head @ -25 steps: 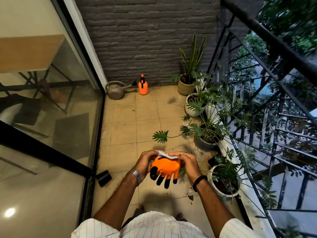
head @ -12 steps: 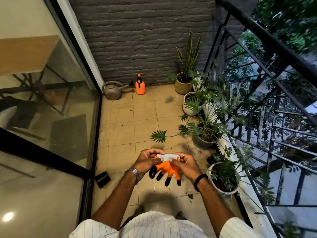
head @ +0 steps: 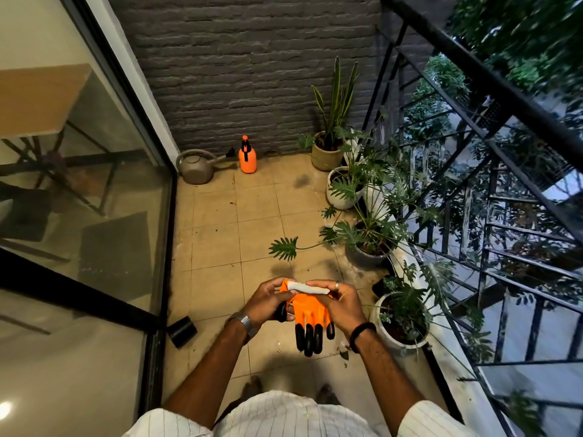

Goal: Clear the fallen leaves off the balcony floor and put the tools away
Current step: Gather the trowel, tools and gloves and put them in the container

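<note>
Gloves: orange work gloves [head: 307, 309] with black claw fingertips and a pale cuff, held in mid-air over the near part of the balcony floor, cuff uppermost, black tips hanging down toward the person.
Left hand: left hand [head: 268, 299] grips the left edge of the cuff, fingers curled round it, thumb on top; a metal watch sits on the wrist.
Right hand: right hand [head: 342, 302] pinches the right end of the cuff, fingers bent round the orange fabric; a ring on one finger, a black band on the wrist.
Floor: tiled balcony floor [head: 214, 247], beige, with a few small dark leaf scraps [head: 344, 353] lying near the person's feet, just right of the hanging glove tips.
Far wall: grey brick wall [head: 252, 67]; at its foot a grey-brown watering can [head: 194, 168] and, just to its right, an orange pump sprayer [head: 247, 156], standing upright.
Right side: row of potted plants [head: 362, 228] along the black metal railing [head: 473, 127], from the far corner to beside the right forearm.
Left side: glass sliding door [head: 94, 190]; a small black pot [head: 182, 331] lies on its side on the floor near the door frame.
</note>
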Tool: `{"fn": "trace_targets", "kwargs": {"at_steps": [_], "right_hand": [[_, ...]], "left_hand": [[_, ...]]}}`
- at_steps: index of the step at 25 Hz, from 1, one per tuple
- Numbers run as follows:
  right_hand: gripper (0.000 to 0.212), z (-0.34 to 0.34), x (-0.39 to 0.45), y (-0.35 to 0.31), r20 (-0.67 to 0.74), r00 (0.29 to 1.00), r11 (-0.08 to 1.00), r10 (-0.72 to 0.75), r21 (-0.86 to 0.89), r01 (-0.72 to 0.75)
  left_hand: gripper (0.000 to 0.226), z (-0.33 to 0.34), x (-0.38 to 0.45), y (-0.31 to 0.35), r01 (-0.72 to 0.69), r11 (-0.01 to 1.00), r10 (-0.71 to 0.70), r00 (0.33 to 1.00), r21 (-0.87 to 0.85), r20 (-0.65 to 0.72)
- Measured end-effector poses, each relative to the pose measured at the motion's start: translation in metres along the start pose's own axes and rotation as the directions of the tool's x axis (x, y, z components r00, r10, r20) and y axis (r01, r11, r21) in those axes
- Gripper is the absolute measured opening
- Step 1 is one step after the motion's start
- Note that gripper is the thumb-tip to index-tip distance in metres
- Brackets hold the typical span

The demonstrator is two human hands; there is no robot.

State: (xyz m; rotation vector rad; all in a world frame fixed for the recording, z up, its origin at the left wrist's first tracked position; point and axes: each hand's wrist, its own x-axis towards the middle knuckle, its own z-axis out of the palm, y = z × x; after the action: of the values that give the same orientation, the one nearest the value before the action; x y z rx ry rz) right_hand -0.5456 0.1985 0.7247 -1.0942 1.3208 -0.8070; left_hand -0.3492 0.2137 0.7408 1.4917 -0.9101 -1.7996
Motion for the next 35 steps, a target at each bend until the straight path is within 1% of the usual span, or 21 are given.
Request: {"fn": "trace_targets", "kwargs": {"at_steps": [3, 5, 7, 9, 10, 11, 13, 15, 17, 18, 20, 21, 23, 25, 27, 29, 30, 31, 32, 33, 35], "right_hand": [[0.023, 0.002, -0.005, 0.002, -0.023, 1.000, 1.000, -0.018, -0.016, 0.018], [0.024, 0.003, -0.013, -0.001, -0.034, 0.999, 1.000, -0.008, 0.000, 0.008], [0.025, 0.000, -0.025, -0.005, -0.036, 0.998, 0.996, 0.043, 0.075, -0.040], [0.032, -0.006, -0.040, -0.004, -0.022, 0.990, 0.973, 0.137, 0.193, -0.130], [0.032, -0.010, -0.049, -0.001, -0.016, 0.982, 0.955, 0.187, 0.236, -0.178], [0.027, -0.013, -0.059, 0.002, -0.026, 0.975, 0.945, 0.222, 0.250, -0.209], [0.017, -0.016, -0.081, 0.010, -0.065, 0.968, 0.947, 0.244, 0.232, -0.223], [0.016, -0.019, -0.107, 0.021, -0.149, 0.955, 0.946, 0.256, 0.244, -0.215], [0.018, -0.027, -0.132, 0.031, -0.251, 0.941, 0.948, 0.226, 0.279, -0.153], [0.022, -0.032, -0.143, 0.034, -0.299, 0.932, 0.950, 0.206, 0.290, -0.117], [0.029, -0.043, -0.164, 0.040, -0.419, 0.888, 0.956, 0.189, 0.284, -0.069], [0.029, -0.045, -0.173, 0.043, -0.477, 0.859, 0.961, 0.186, 0.270, -0.059], [0.023, -0.051, -0.198, 0.052, -0.606, 0.770, 0.964, 0.199, 0.262, -0.043], [0.027, -0.057, -0.225, 0.061, -0.711, 0.670, 0.964, 0.214, 0.266, -0.025], [0.034, -0.063, -0.256, 0.075, -0.785, 0.572, 0.952, 0.240, 0.306, 0.020], [0.035, -0.070, -0.285, 0.088, -0.813, 0.508, 0.926, 0.285, 0.371, 0.075], [0.033, -0.074, -0.302, 0.096, -0.814, 0.489, 0.905, 0.314, 0.412, 0.106], [0.032, -0.077, -0.320, 0.104, -0.805, 0.492, 0.882, 0.332, 0.449, 0.140], [0.038, -0.078, -0.336, 0.111, -0.791, 0.509, 0.866, 0.339, 0.474, 0.160], [0.049, -0.080, -0.353, 0.118, -0.770, 0.537, 0.851, 0.345, 0.498, 0.167], [0.069, -0.082, -0.384, 0.133, -0.737, 0.579, 0.853, 0.348, 0.506, 0.131]], "left_hand": [[0.026, 0.004, -0.004, 0.003, 0.004, 0.998, -0.005, 1.000, -0.068, -0.017], [0.025, 0.006, -0.004, 0.002, -0.030, 0.999, 0.029, 0.999, -0.012, -0.040], [0.019, 0.008, -0.001, -0.004, -0.053, 0.998, 0.054, 0.998, 0.023, -0.028], [0.017, 0.010, 0.001, -0.010, -0.041, 0.999, 0.041, 0.999, 0.009, 0.023], [0.016, 0.011, 0.002, -0.013, -0.029, 1.000, 0.029, 0.998, 0.005, 0.054], [0.016, 0.016, 0.002, -0.017, -0.015, 1.000, 0.015, 0.996, 0.003, 0.084], [0.017, 0.027, -0.004, -0.020, -0.014, 0.999, 0.009, 0.989, 0.031, 0.147], [0.018, 0.041, -0.010, -0.023, 0.023, 0.996, -0.042, 0.970, 0.081, 0.238], [0.022, 0.059, -0.016, -0.028, 0.098, 0.990, -0.127, 0.935, 0.104, 0.330], [0.028, 0.071, -0.018, -0.026, 0.147, 0.980, -0.187, 0.912, 0.133, 0.366], [0.037, 0.094, -0.019, -0.025, 0.237, 0.940, -0.321, 0.856, 0.244, 0.406], [0.037, 0.105, -0.019, -0.027, 0.255, 0.919, -0.369, 0.826, 0.300, 0.426], [0.031, 0.131, -0.016, -0.035, 0.244, 0.889, -0.425, 0.757, 0.388, 0.496], [0.031, 0.159, -0.016, -0.047, 0.179, 0.873, -0.439, 0.691, 0.453, 0.574], [0.025, 0.191, -0.023, -0.059, 0.115, 0.858, -0.450, 0.638, 0.500, 0.626], [0.020, 0.221, -0.036, -0.070, 0.072, 0.854, -0.454, 0.589, 0.516, 0.669], [0.018, 0.238, -0.044, -0.078, 0.071, 0.849, -0.469, 0.556, 0.523, 0.686], [0.014, 0.254, -0.050, -0.089, 0.092, 0.846, -0.487, 0.534, 0.526, 0.691], [0.010, 0.268, -0.056, -0.099, 0.117, 0.842, -0.503, 0.525, 0.527, 0.687], [0.009, 0.282, -0.063, -0.111, 0.143, 0.835, -0.519, 0.521, 0.531, 0.677], [0.017, 0.311, -0.079, -0.135, 0.209, 0.808, -0.571, 0.510, 0.551, 0.644]]}}
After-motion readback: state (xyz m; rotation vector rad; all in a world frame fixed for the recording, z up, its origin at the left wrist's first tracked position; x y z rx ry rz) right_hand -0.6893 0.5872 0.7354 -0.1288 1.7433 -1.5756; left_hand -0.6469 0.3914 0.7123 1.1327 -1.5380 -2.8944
